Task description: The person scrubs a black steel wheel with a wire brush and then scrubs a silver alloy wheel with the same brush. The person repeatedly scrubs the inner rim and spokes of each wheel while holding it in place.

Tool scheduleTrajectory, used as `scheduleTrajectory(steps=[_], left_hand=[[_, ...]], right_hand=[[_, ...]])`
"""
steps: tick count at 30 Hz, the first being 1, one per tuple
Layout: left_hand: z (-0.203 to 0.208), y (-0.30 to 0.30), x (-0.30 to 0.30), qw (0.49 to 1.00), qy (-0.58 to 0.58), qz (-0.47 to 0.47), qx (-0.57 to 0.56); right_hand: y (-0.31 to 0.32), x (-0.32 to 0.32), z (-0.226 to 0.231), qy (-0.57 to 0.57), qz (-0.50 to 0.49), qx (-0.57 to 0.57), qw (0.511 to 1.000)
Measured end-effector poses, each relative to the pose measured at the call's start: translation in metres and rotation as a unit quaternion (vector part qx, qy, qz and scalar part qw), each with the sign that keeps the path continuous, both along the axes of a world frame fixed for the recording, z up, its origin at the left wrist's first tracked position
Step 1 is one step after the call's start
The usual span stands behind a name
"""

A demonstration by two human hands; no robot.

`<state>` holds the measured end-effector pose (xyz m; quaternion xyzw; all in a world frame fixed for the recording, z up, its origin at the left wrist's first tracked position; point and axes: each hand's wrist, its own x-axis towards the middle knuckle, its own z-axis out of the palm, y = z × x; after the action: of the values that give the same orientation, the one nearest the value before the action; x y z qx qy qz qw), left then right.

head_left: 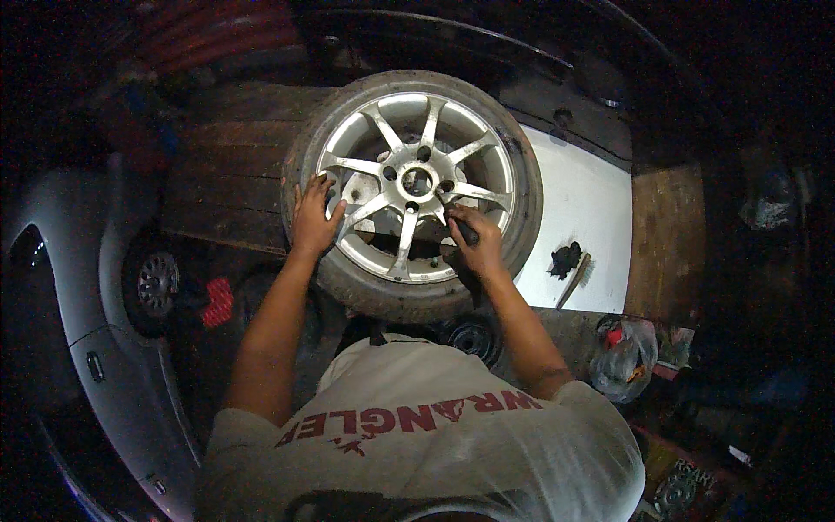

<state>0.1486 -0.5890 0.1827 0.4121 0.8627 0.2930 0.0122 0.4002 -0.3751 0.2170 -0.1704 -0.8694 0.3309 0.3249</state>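
Note:
A silver multi-spoke alloy wheel (406,244) with a black tyre (383,297) lies flat, face up, in front of me. My left hand (315,217) rests on the wheel's left side, where the rim meets the tyre, with its fingers and thumb apart. In my right hand (480,242) is a slim tool with a black handle (467,231). Its narrow end points toward the hub (417,182), near the right-hand bolt hole (447,186). The dim light and my fingers hide the tool's exact kind.
Under the wheel are wooden planks (228,165) and a white board (584,200). On the board lie a brush (574,280) and a crumpled black scrap (565,258). A clear plastic bag (624,361) sits at the lower right. At left stands a grey car (78,261).

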Motion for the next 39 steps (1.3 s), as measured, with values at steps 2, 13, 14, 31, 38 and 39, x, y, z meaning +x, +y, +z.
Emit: scheduleTrajectory(steps=[2, 13, 14, 31, 38, 39], left_hand=[[0.002, 0.000, 0.004, 1.000, -0.003, 0.016, 0.004], [-0.001, 0.000, 0.002, 1.000, 0.015, 0.016, 0.001], [0.001, 0.004, 0.001, 1.000, 0.013, 0.010, 0.004], [0.013, 0.002, 0.012, 0.997, -0.011, 0.068, -0.025], [0.013, 0.001, 0.004, 1.000, 0.014, 0.017, -0.014], [0.015, 0.003, 0.006, 1.000, 0.004, 0.017, -0.004]], right_hand=[[0.019, -0.018, -0.007, 0.012, -0.003, 0.017, 1.000], [0.025, -0.017, -0.001, 0.021, 0.005, -0.016, 1.000], [0.033, -0.025, -0.004, 0.019, -0.002, -0.007, 1.000], [0.027, -0.015, -0.014, 0.003, 0.020, 0.037, 0.999], [0.040, -0.046, 0.004, 0.010, 0.037, -0.022, 0.999], [0.044, -0.051, 0.001, 0.015, 0.048, -0.006, 0.999]])
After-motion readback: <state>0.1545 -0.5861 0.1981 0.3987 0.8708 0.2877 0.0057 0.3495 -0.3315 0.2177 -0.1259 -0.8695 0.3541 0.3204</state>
